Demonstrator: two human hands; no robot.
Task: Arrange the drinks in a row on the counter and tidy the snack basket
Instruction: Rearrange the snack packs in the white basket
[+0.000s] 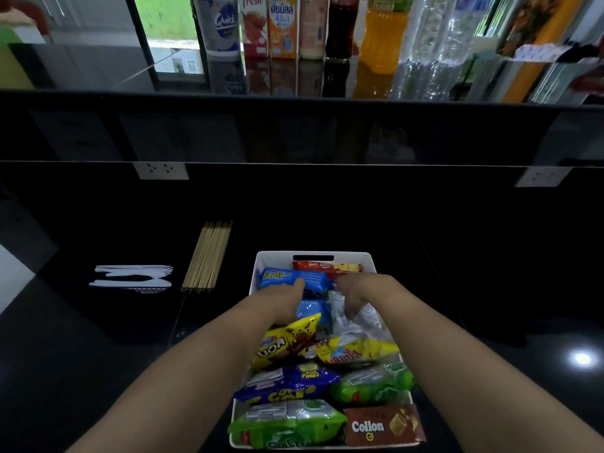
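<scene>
Forearms [202,361] stretch over the snack basket [274,259]; at its far end left hand [284,297] touches a blue pack [284,277], right hand [358,291] curls onto a clear packet [359,318], grip unclear. Drinks [282,27] stand beyond, tops cropped.

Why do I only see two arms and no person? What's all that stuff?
The camera sits on a person's head and looks down, so you see only their arms. There is just this one picture. The left hand and right hand reach into a white basket full of snacks, like a blue Tivoli packet and a brown Collon box. Both hands touch packets, but I can't tell if they grip any. On the black counter beside the basket lie wooden sticks and white plastic cutlery. On the higher ledge, drinks stand in a row, such as an orange bottle.
</scene>
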